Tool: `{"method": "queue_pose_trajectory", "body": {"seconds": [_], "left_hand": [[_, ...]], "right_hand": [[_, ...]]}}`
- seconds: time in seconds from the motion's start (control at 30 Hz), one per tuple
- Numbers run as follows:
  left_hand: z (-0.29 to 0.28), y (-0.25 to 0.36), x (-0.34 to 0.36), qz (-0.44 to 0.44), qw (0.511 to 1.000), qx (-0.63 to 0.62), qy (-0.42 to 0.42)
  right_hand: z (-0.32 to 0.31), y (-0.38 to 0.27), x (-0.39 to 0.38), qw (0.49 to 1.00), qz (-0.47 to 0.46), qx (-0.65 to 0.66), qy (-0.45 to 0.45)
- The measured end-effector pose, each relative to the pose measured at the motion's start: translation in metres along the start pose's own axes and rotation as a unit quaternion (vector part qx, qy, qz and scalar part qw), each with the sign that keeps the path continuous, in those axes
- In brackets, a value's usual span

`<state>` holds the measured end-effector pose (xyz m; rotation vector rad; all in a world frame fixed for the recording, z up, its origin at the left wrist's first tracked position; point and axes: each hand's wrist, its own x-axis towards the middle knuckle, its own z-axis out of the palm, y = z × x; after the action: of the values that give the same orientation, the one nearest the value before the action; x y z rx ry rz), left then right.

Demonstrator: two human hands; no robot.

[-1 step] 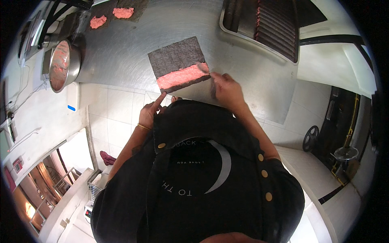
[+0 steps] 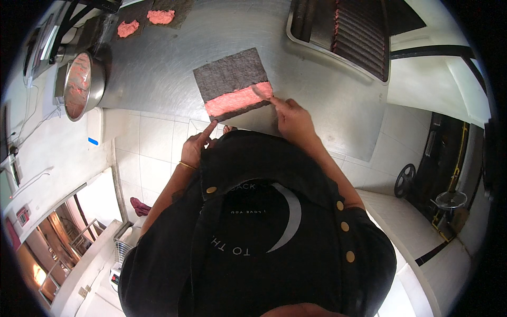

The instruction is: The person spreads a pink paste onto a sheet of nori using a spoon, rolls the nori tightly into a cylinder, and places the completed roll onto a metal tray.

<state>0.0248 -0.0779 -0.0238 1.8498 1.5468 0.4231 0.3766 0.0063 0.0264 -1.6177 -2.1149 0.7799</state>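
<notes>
Your left hand [image 2: 196,148] has its forefinger [image 2: 209,128] stretched out, the tip touching the near left corner of a dark sheet [image 2: 229,74]; its other fingers are bent and partly hidden, so you cannot tell how tightly they curl or whether they hold anything. A thin yellow bracelet [image 2: 187,166] circles the wrist behind them. Your right hand [image 2: 297,120] is closed around a spreading tool [image 2: 261,93], the grip covered by the fingers; its blade reaches up and left of them, over the right end of a band of pink paste [image 2: 237,101]. The dark sheet lies a little askew on the steel table [image 2: 317,79], just beyond your left fingertip and just left of your right fingers. The paste crosses its nearer half, leaving a narrow strip bare along the near edge and a wider part bare farther from your fingers. Up and right of your right fingers, a metal tray [image 2: 343,61] bears dark, slim rolls [image 2: 359,37] side by side. Well left of your left fingers stands a metal bowl [image 2: 96,84], its inside smeared pink. Farther up and left from those fingers, two pink lumps [image 2: 160,17] rest on other dark sheets [image 2: 182,11]
</notes>
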Motion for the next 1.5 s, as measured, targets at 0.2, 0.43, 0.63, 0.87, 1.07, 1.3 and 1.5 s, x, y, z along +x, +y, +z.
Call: {"method": "queue_pose_trajectory", "body": {"seconds": [0.2, 0.43, 0.63, 0.87, 1.07, 1.3, 1.5], "left_hand": [[-0.003, -0.005, -0.001, 0.026, 1.000, -0.013, -0.007], [-0.014, -0.013, 0.003, 0.045, 0.998, 0.004, -0.047], [-0.017, -0.022, 0.006, 0.084, 0.994, 0.006, -0.066], [-0.016, -0.033, 0.009, 0.104, 0.991, 0.012, -0.085], [-0.020, -0.039, 0.016, 0.115, 0.986, 0.040, -0.115], [-0.022, -0.043, 0.021, 0.136, 0.982, 0.033, -0.130], [-0.022, -0.041, 0.020, 0.126, 0.982, 0.046, -0.133]], "right_hand": [[-0.007, -0.010, 0.002, 0.995, 0.056, 0.000, 0.080], [0.004, -0.031, -0.001, 0.997, 0.040, -0.021, 0.064], [0.027, -0.046, -0.009, 0.998, 0.017, -0.015, 0.054], [0.034, -0.047, -0.021, 0.991, 0.100, -0.030, 0.086], [0.049, -0.059, -0.030, 0.989, 0.075, 0.009, 0.124], [0.068, -0.060, -0.033, 0.991, 0.084, -0.036, 0.099], [0.041, -0.048, -0.015, 0.994, -0.069, -0.017, 0.080]]}}
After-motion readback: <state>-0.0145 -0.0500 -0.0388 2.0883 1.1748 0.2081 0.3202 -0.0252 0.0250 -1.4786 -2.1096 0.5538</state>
